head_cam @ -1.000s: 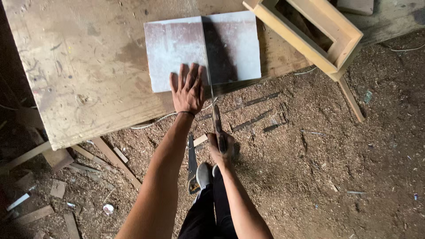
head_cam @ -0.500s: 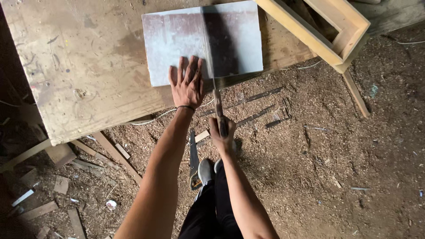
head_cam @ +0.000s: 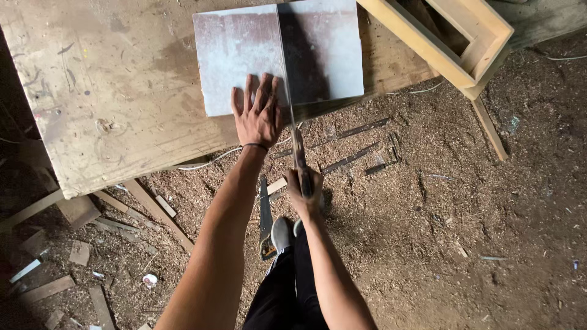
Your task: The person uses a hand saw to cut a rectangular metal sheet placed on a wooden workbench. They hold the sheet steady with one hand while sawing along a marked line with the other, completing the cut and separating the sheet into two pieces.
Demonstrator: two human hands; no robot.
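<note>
Sawdust and offcuts cover the floor (head_cam: 428, 244) beside a worn plywood bench (head_cam: 110, 104). Grey panel (head_cam: 238, 55) lies flat at the bench edge. Left hand (head_cam: 258, 113) presses on it, fingers spread. Right hand (head_cam: 304, 190) is clenched around the handsaw (head_cam: 292, 125), blade in the panel's cut.

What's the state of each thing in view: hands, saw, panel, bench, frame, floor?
left hand: flat, fingers spread, pressing on the panel
right hand: closed around the saw handle
hand saw: blade edge-on, in a cut in the panel
grey panel: flat on the bench, near edge overhanging, partly cut
workbench: worn, stained
wooden frame: on the bench corner, overhanging
second saw: lying on the floor
floor: covered in sawdust, offcuts
</note>
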